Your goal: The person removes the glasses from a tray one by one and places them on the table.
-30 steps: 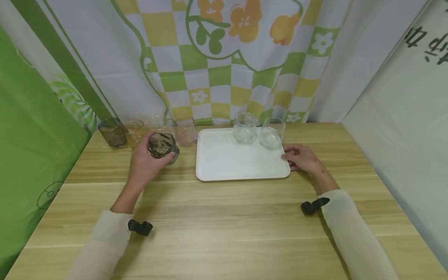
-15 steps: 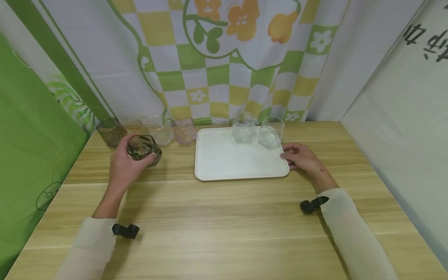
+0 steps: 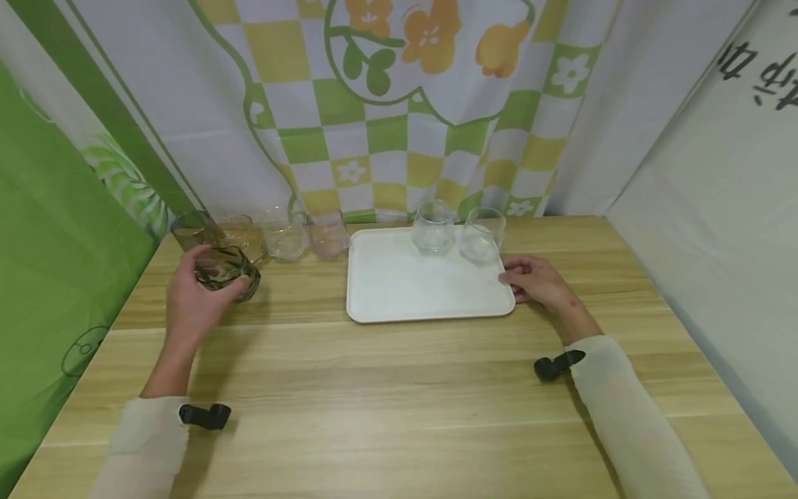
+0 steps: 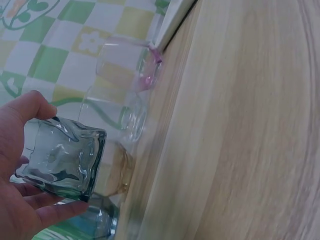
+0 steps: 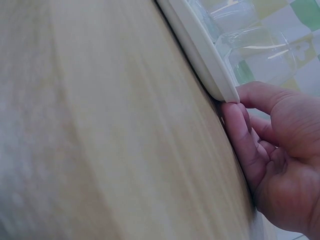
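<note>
My left hand (image 3: 192, 299) holds a grey-green tinted drinking glass (image 4: 65, 157) with wavy sides, thumb on one side and fingers on the other. In the head view this glass is in front of the amber glass (image 3: 251, 244) and a dark smoky glass (image 3: 189, 227), which it partly hides. At the right, my right hand (image 3: 537, 283) pinches the side rim of a white tray (image 3: 424, 294). The right wrist view shows the thumb and fingers at the tray's rim (image 5: 212, 75). Two clear glasses (image 3: 433, 232) stand on the tray's back right part.
Along the back of the wooden table (image 3: 386, 395), left of the tray, a clear glass (image 3: 287, 239) and a pinkish glass (image 3: 328, 239) continue the row. A checked curtain (image 3: 386, 138) hangs behind, green cloth (image 3: 56, 242) at the left, a white wall panel (image 3: 717, 187) at the right.
My left hand has moved left with the tinted glass, from beside the pinkish glass to in front of the amber and smoky ones. My right hand and the tray have stayed put.
</note>
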Tool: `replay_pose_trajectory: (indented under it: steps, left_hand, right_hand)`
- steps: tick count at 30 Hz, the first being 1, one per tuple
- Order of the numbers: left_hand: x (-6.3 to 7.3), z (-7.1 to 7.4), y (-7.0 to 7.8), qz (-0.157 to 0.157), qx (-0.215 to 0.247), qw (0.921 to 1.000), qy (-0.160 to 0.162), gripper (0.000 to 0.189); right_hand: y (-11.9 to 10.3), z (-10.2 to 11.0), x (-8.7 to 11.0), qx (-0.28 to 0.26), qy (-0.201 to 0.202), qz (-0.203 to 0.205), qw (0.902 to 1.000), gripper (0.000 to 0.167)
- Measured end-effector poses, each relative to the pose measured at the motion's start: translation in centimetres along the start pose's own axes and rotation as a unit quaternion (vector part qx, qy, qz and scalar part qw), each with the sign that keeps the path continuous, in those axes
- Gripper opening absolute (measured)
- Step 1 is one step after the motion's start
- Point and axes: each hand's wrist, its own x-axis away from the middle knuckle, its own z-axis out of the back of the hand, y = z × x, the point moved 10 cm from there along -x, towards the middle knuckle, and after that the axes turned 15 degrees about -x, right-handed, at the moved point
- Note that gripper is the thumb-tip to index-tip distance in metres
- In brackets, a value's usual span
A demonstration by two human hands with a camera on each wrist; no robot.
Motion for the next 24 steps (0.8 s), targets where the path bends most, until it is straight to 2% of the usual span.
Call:
replay_pose_trajectory:
  steps: [12, 24]
  left_hand:
    - [-0.9, 1.2, -2.9, 0.045, -0.021, 0.9987, 0.014, 0.080]
    - [-1.4, 1.4, -5.1, 0.091, -0.021, 0.9956, -0.002, 0.084]
  right_hand:
    - [0.0, 0.3, -0.1, 0.006, 0.007, 0.006, 0.9999, 0.051]
    - [0.2, 0.3, 0.0, 0.002, 0.011, 0.003, 0.9999, 0.050]
